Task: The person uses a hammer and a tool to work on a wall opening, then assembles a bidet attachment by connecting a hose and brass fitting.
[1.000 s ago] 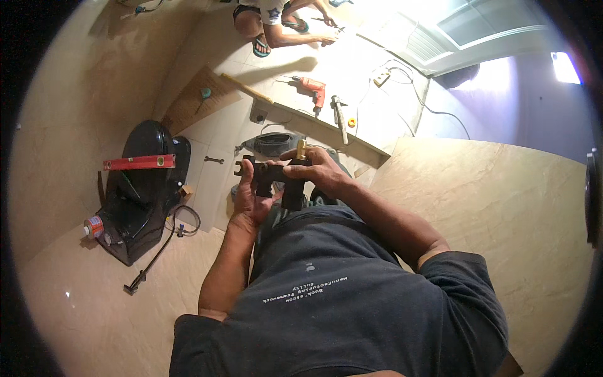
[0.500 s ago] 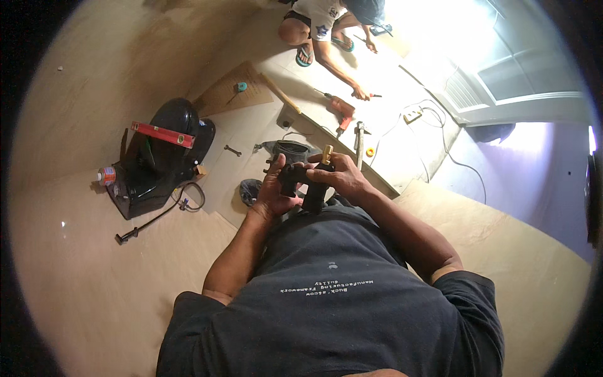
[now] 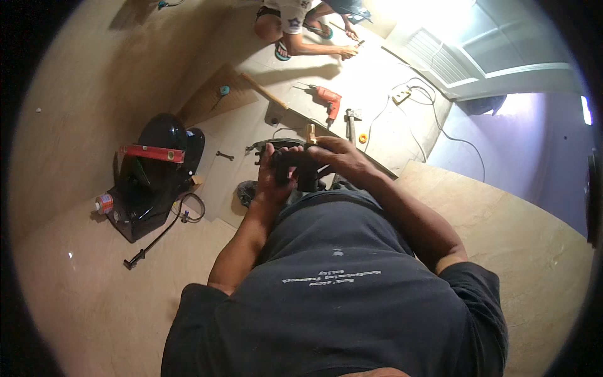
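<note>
Close in front of my waist, both hands hold a black valve-like fitting (image 3: 307, 176) with a brass end (image 3: 311, 133) pointing up and away from me. My left hand (image 3: 272, 181) is closed around its left part. From the right, my right hand (image 3: 342, 157) grips its upper body just below the brass end, the fingers wrapped over it. Some of the fitting is hidden behind the fingers. Just beyond my hands lies a dark open tool bag (image 3: 267, 146), partly covered by them.
On the left stands a glossy black toilet (image 3: 164, 135) with a red spirit level (image 3: 152, 154) across it. A hose sprayer (image 3: 151, 244), wrench (image 3: 225, 156), red drill (image 3: 328, 100), hammer (image 3: 352, 122) and power strip (image 3: 401, 95) lie around. A co-worker (image 3: 292, 31) crouches at the far side.
My view has shifted, so my hands and the fitting appear a little higher and further left. Both hands keep hold of it. The co-worker's hands have come closer together, away from the drill.
</note>
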The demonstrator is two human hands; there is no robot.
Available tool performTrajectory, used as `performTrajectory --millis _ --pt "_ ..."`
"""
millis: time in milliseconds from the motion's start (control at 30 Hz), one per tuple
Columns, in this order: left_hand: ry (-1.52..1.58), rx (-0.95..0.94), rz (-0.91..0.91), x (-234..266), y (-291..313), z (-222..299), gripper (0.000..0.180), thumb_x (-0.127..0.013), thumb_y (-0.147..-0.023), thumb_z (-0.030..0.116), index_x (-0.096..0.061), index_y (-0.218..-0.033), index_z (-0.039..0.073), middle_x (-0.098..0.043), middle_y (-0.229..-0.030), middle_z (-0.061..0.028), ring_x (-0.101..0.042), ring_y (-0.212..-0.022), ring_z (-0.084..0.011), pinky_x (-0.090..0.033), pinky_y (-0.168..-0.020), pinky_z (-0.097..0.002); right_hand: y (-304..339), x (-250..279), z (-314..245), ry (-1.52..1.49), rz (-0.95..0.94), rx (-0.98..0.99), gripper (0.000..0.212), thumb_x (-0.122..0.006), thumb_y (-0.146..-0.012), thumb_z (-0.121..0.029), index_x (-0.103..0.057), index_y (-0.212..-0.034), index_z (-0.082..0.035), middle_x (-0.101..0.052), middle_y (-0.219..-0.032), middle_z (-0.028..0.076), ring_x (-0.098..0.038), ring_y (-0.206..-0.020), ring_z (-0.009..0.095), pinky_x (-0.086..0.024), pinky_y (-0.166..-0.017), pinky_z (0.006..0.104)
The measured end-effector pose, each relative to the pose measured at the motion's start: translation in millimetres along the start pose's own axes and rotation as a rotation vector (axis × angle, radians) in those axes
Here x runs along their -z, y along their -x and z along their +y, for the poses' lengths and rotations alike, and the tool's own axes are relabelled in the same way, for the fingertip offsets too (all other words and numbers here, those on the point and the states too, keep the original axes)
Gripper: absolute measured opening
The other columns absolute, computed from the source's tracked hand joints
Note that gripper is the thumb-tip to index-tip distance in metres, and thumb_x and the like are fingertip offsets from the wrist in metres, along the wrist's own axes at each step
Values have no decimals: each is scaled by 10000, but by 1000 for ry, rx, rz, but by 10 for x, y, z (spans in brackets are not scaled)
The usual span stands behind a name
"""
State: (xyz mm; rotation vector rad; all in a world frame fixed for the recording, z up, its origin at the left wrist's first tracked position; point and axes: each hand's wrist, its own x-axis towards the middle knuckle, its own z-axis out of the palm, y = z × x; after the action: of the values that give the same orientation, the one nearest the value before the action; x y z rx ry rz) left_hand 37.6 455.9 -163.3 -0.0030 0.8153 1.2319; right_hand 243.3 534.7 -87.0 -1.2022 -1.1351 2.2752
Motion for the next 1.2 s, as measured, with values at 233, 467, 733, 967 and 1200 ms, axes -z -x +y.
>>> performTrajectory --millis 233,467,733,967,1200 --pt "-288 -144 59 821 -269 511 398 -569 -982 484 -618 -1111 110 -672 -1112 -66 -628 -1050 -232 -454 -1005 -439 145 956 899 891 576 -9 457 -666 -962 -331 -616 -1244 25 -706 -1068 240 -700 -977 332 -554 -819 412" --pt "65 74 399 1216 -313 1122 422 -630 -930 528 -658 -1051 124 -684 -1048 -70 -620 -1047 -251 -441 -1034 -451 961 1362 2270 254 877 -625 342 -670 -917 -253 -676 -1087 43 -637 -717 115 -636 -585 200 -516 -495 325" --pt "42 10 430 1382 -357 1163 411 -691 -880 532 -661 -1021 148 -691 -1037 -75 -620 -1048 -261 -427 -1045 -466 714 1196 2416 333 843 -611 377 -694 -911 -224 -674 -1153 65 -706 -898 144 -668 -711 199 -539 -601 313" --pt "77 57 426 1042 -481 829 443 -705 -861 551 -634 -1042 153 -681 -1054 -68 -626 -1030 -265 -443 -1023 -490 -130 1557 1531 416 746 -387 417 -665 -935 -244 -625 -1229 48 -697 -953 144 -669 -709 186 -541 -584 306" --pt "81 72 589 688 -913 213 420 -711 -869 540 -643 -1008 150 -701 -1037 -59 -636 -1052 -233 -455 -957 -450 -889 2446 1657 435 650 -221 443 -684 -908 -287 -662 -1205 40 -716 -822 131 -677 -663 162 -541 -598 318"
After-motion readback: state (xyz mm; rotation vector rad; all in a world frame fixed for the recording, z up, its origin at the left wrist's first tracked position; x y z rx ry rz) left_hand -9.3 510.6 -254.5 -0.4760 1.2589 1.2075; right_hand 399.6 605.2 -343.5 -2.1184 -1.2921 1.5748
